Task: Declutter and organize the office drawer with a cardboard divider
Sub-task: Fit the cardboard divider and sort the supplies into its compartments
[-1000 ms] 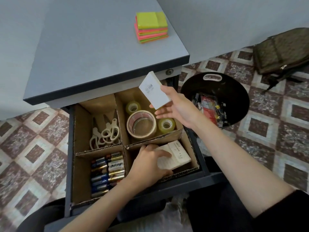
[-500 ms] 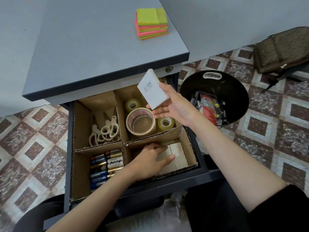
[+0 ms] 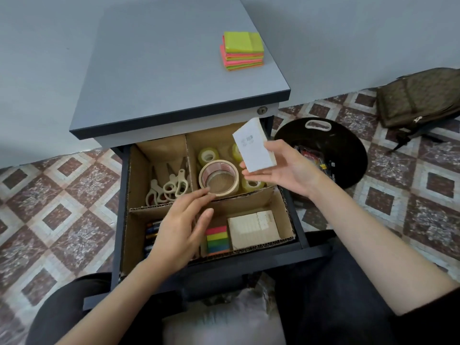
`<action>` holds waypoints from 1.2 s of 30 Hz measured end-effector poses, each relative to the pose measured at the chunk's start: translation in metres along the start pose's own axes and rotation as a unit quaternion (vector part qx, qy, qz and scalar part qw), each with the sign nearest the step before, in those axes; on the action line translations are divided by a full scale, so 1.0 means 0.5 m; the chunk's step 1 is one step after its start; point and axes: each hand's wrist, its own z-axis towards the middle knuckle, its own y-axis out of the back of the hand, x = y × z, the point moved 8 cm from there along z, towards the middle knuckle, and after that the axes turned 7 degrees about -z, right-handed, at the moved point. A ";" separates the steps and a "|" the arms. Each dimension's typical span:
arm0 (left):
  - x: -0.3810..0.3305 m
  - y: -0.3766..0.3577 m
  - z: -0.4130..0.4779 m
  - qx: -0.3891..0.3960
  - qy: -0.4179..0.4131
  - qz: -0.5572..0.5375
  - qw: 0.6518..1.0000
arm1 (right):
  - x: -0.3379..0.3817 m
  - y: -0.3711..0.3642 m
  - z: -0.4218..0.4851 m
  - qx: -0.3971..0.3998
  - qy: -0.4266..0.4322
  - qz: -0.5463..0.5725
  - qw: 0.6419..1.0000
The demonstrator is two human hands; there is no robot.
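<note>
Fingers (image 3: pixel 252 173) of the right hand (image 3: pixel 286 170) pinch a white notepad (image 3: pixel 254 148) above the tape compartment of the cardboard divider (image 3: pixel 244 195) in the open drawer (image 3: pixel 300 232), while the left hand (image 3: pixel 181 225) hovers with straight, empty fingers over the divider's front compartments, partly hiding the batteries (image 3: pixel 151 231).

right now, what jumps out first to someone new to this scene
The right hand holds a white pad up over the tape rolls in the open drawer. Below, a cardboard divider splits the drawer in four. A neon sticky-note stack sits on the cabinet top.
</note>
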 end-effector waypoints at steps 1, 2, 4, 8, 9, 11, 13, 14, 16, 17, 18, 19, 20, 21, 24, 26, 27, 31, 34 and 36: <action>0.017 0.006 -0.003 -0.001 0.020 0.003 1.000 | -0.003 -0.004 -0.016 0.011 -0.011 -0.058 0.998; 0.033 0.004 -0.004 0.008 0.041 -0.001 0.999 | -0.006 -0.008 -0.031 0.027 -0.019 -0.122 0.992; 0.054 -0.011 -0.008 0.027 0.061 -0.018 0.998 | -0.012 -0.021 -0.061 0.067 -0.034 -0.244 0.967; 0.067 -0.034 -0.010 0.021 0.071 -0.047 0.996 | -0.042 -0.043 -0.096 0.102 -0.063 -0.476 0.871; 0.068 -0.035 -0.010 0.017 0.073 -0.055 0.996 | -0.055 -0.048 -0.097 0.107 -0.070 -0.520 0.845; 0.068 -0.035 -0.011 0.009 0.071 -0.061 0.996 | -0.077 -0.060 -0.096 0.108 -0.068 -0.597 0.792; 0.069 -0.036 -0.010 0.005 0.070 -0.057 0.996 | -0.097 -0.068 -0.086 0.107 -0.065 -0.657 0.743; 0.069 -0.036 -0.010 0.005 0.069 -0.054 0.996 | -0.108 -0.068 -0.079 0.108 -0.069 -0.677 0.725; 0.068 -0.037 -0.010 0.005 0.063 -0.043 0.997 | -0.129 -0.064 -0.064 0.107 -0.090 -0.693 0.707; 0.067 -0.038 -0.009 0.006 0.058 -0.034 0.998 | -0.138 -0.063 -0.057 0.110 -0.104 -0.701 0.697; 0.066 -0.039 -0.010 0.007 0.054 -0.023 0.998 | -0.147 -0.063 -0.051 0.116 -0.117 -0.715 0.679; 0.065 -0.039 -0.010 0.009 0.049 -0.013 0.999 | -0.154 -0.063 -0.046 0.121 -0.125 -0.734 0.656; 0.065 -0.041 -0.010 0.010 0.047 -0.004 0.999 | -0.158 -0.064 -0.041 0.126 -0.128 -0.755 0.631; 0.066 -0.042 -0.010 0.012 0.046 0.000 0.999 | -0.160 -0.065 -0.037 0.130 -0.126 -0.778 0.602; 0.068 -0.044 -0.010 0.012 0.044 0.001 0.999 | -0.159 -0.062 -0.027 0.142 -0.110 -0.841 0.510; 0.068 -0.044 -0.010 0.013 0.043 0.002 0.999 | -0.163 -0.057 -0.028 0.164 -0.110 -0.859 0.472; 0.067 -0.044 -0.010 0.013 0.043 0.003 0.999 | -0.166 -0.058 -0.030 0.177 -0.110 -0.860 0.467; 0.067 -0.045 -0.011 0.012 0.043 0.001 0.999 | -0.175 -0.077 -0.027 0.213 -0.082 -0.870 0.437; 0.067 -0.045 -0.011 0.012 0.042 0.006 0.999 | -0.181 -0.086 -0.027 0.220 -0.080 -0.874 0.426; 0.067 -0.046 -0.010 0.014 0.042 0.006 0.999 | -0.177 -0.088 -0.029 0.222 -0.080 -0.870 0.434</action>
